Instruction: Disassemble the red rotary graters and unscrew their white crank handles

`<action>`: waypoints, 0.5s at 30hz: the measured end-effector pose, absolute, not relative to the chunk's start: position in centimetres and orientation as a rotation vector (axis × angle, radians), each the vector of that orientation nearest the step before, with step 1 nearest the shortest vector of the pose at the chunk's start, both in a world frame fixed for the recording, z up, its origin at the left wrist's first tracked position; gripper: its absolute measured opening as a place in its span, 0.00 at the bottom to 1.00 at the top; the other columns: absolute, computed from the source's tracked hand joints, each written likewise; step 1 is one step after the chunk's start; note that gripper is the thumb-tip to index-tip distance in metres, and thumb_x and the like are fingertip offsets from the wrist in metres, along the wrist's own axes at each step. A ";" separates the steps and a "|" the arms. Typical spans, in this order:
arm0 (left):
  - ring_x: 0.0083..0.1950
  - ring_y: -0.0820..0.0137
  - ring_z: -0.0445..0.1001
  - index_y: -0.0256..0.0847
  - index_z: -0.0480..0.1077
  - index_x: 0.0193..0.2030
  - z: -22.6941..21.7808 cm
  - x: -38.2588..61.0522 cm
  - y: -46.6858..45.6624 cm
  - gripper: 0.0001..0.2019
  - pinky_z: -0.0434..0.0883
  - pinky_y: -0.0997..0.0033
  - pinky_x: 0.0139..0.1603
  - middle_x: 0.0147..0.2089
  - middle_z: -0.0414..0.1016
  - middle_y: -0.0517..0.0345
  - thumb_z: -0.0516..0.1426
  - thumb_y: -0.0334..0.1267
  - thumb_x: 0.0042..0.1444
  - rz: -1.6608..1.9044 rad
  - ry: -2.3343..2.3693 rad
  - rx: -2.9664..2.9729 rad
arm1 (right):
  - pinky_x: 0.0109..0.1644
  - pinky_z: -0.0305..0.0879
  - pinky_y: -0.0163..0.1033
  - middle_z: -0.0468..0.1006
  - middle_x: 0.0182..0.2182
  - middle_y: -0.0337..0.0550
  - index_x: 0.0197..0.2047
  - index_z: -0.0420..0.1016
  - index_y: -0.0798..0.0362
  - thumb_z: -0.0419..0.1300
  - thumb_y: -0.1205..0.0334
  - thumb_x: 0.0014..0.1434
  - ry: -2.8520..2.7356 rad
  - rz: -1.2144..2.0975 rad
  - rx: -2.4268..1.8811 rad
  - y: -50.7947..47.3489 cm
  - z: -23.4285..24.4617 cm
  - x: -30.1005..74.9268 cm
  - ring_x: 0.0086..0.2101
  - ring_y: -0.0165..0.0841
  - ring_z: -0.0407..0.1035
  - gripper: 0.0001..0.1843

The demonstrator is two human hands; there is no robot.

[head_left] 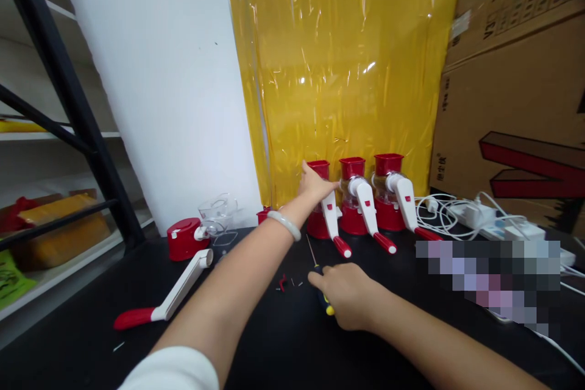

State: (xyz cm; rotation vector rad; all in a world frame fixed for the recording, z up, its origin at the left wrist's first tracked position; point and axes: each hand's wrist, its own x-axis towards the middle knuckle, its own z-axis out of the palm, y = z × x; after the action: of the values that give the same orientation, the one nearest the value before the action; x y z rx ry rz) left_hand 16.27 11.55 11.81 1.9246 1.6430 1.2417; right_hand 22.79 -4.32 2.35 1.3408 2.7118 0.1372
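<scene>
three graters [351,220] stand on the bench [274,347]; left hand [316,186] touches the leftmost, hold unclear; right hand [350,295] grips a screwdriver [324,301].

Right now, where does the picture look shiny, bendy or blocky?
All in the head view: white glare streaks the yellow sheet; the black shelf post and cardboard box lean outward, probably wide-lens stretching; square blocks cover something on the table, at the picture's right; small bits near the screwdriver are too tiny to make out.
</scene>
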 end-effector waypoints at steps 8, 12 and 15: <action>0.67 0.49 0.62 0.39 0.44 0.71 8.2 18.3 12.5 0.56 0.64 0.57 0.62 0.68 0.58 0.33 0.70 0.40 0.39 1.413 1.764 1.813 | 0.41 0.73 0.45 0.74 0.51 0.61 0.63 0.58 0.56 0.66 0.73 0.40 2.537 -0.018 1.341 -5.1 3.5 23.7 0.43 0.46 0.76 0.46; 0.63 0.51 0.69 0.36 0.43 0.71 8.6 17.5 12.6 0.55 0.68 0.60 0.57 0.66 0.63 0.33 0.68 0.36 0.40 1.390 1.725 1.806 | 0.42 0.73 0.45 0.71 0.54 0.64 0.66 0.55 0.57 0.65 0.75 0.43 2.504 0.039 1.331 -5.6 3.6 23.7 0.46 0.47 0.76 0.47; 0.64 0.49 0.67 0.33 0.41 0.71 9.0 17.2 12.7 0.56 0.67 0.59 0.59 0.66 0.62 0.29 0.69 0.35 0.38 1.345 1.724 1.827 | 0.39 0.73 0.44 0.74 0.50 0.64 0.63 0.59 0.59 0.64 0.75 0.46 2.540 0.055 1.373 -5.9 3.9 23.6 0.44 0.46 0.76 0.40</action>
State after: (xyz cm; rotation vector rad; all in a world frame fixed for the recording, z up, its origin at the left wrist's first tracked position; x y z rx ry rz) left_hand 17.22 12.73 8.99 1.8274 1.7236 1.3448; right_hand 23.57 -5.94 3.87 1.3727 2.5403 0.0550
